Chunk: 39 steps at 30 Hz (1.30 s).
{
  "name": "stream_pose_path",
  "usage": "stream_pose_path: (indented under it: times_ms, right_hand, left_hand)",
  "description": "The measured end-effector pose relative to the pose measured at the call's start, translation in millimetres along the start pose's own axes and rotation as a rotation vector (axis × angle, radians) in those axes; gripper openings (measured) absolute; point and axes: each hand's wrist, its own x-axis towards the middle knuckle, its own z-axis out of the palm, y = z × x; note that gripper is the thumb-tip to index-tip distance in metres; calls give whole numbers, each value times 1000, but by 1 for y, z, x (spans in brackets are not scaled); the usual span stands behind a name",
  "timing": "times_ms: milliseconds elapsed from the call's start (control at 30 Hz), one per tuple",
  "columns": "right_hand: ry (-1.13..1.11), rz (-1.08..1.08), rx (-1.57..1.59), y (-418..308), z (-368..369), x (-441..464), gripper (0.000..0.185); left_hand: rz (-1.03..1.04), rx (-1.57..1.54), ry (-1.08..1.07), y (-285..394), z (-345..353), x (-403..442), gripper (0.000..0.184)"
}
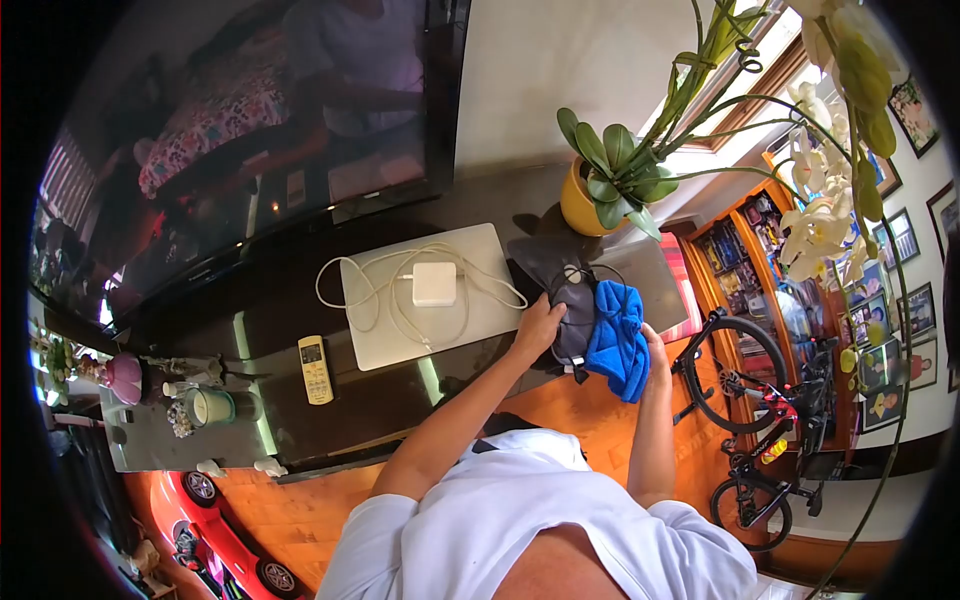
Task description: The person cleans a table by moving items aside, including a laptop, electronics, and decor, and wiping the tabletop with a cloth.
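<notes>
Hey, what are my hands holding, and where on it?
Your left hand grips the dark grey fabric pouch by its left side; your right hand holds the bright blue cloth at its right edge.

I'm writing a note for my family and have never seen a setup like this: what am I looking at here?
There is no machine here: a person is working with two bare hands. The one picture comes from a camera worn on their head, looking forward and down through a very wide lens, so the edges look curved.

On the dark table lie a silver laptop with a white charger and its cable on top, and a remote. A yellow pot stands farther back.

The left hand holds a dark pouch. The right hand is at the edge of a blue cloth beside it; how firmly it grips is hard to see.
</notes>
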Motion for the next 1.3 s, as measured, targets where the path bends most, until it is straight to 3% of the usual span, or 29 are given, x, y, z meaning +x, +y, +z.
stream_pose_path:
  times_ms: [167, 233, 300, 500, 567, 667, 767, 933, 1100, 1167, 1233, 1300]
  right_hand:
    - [58, -281, -461, -42, 20, -6, 58]
    - [90, -367, -741, -57, 81, -22, 63]
    - [-50, -337, -996, -69, 104, -7, 59]
    - [-403, -752, -1596, -37, 199, 93, 53]
    - [-441, -787, -1581, -17, 210, 144, 54]
    - [-333, -1033, -1973, 11, 190, 215, 57]
    - [-260, -968, -2022, 26, 175, 215, 60]
    - [-429, -905, -2022, 29, 125, 129, 55]
    - [-695, -354, -1924, -5, 124, 73, 53]
    - [-474, -537, -1858, -19, 149, 87, 52]
    - [-405, -757, -1749, -19, 166, 118, 57]
    - [-352, -744, -1951, 6, 167, 155, 59]
  left_hand:
    - [-18, -108, -95, -12, -10, -24, 44]
    - [-83, -120, -120, 4, -25, -44, 45]
    - [-139, -148, -164, 15, -39, -59, 43]
    - [-203, -350, -204, 20, -60, -87, 44]
    - [-276, -387, -212, 38, -69, -93, 44]
    - [-265, -598, -221, 45, -73, -99, 43]
    - [-328, -685, -224, 52, -85, -103, 42]
    - [-317, -791, -222, 54, -99, -103, 40]
    - [-300, -803, -256, 49, -106, -98, 38]
    - [-299, -802, -236, 47, -107, -96, 41]
    - [-309, -809, -233, 52, -108, -96, 41]
    - [-318, -818, -234, 55, -108, -96, 41]
